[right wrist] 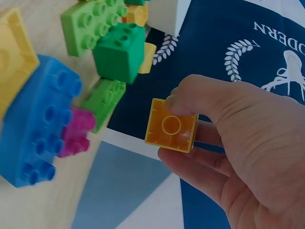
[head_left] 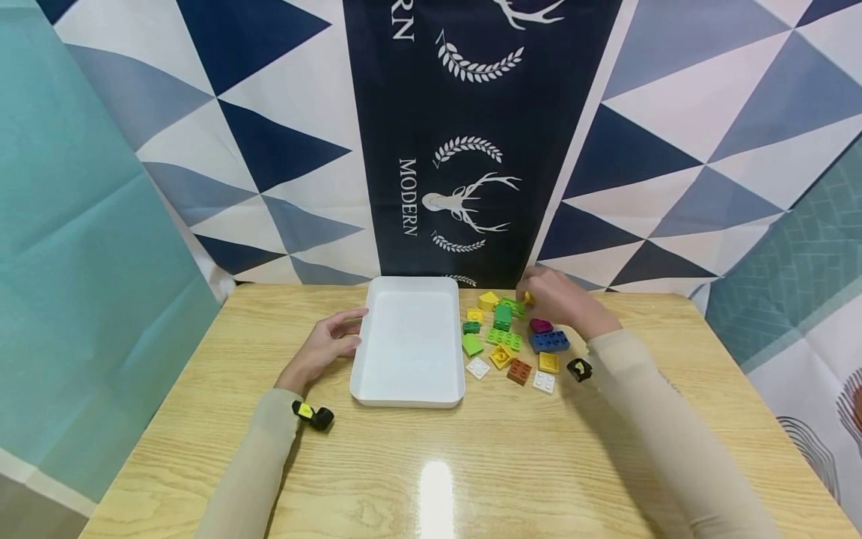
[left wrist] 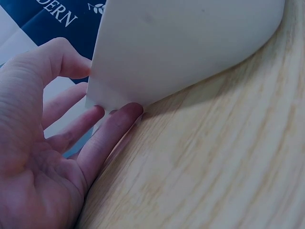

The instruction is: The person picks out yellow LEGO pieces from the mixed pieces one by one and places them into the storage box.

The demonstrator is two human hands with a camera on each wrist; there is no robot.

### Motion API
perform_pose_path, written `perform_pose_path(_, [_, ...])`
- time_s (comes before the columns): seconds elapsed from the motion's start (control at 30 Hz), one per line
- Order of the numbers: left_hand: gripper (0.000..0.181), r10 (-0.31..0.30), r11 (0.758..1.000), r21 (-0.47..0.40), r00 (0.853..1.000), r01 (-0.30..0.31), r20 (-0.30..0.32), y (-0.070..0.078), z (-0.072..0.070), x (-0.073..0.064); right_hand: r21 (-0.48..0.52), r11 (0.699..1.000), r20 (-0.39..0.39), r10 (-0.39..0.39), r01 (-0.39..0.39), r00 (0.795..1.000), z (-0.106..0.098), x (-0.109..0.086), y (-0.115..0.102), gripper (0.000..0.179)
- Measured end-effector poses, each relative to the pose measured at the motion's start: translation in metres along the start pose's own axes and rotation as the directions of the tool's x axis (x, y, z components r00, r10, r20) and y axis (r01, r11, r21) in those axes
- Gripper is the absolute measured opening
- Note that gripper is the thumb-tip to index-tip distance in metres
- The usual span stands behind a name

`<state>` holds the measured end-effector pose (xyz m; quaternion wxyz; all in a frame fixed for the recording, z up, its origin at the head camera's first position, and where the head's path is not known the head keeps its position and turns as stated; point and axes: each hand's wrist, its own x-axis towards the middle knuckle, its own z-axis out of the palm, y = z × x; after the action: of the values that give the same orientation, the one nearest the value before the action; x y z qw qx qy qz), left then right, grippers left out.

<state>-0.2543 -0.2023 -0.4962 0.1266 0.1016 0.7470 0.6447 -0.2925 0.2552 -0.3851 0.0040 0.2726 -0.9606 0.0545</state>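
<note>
A white rectangular tray rests on the wooden table, its inside bare. My left hand touches the tray's left side, and the left wrist view has its fingertips against the outer wall with the fingers fairly straight. At the far edge of the table, my right hand pinches a yellow toy brick between thumb and fingers, its hollow underside facing the wrist camera. Closest to that hand are a magenta brick, a blue brick and a dark green brick.
Several loose bricks lie right of the tray, among them a brown one, a light green one and a white one. A patterned cloth hangs behind the table.
</note>
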Motion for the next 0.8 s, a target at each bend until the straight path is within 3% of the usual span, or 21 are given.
perform_pose_path(0.17, [0.067,0.004,1.000,0.000,1.000,-0.004,0.003,-0.001,-0.001,0.000,0.008,1.000,0.012,0.022,-0.022,1.000,-0.006,0.003,-0.001,0.020])
perform_pose_path(0.8, [0.066,0.010,1.000,0.002,1.000,-0.010,0.001,-0.001,0.000,0.001,-0.013,1.000,0.062,0.013,-0.013,0.998,0.004,0.012,0.005,0.018])
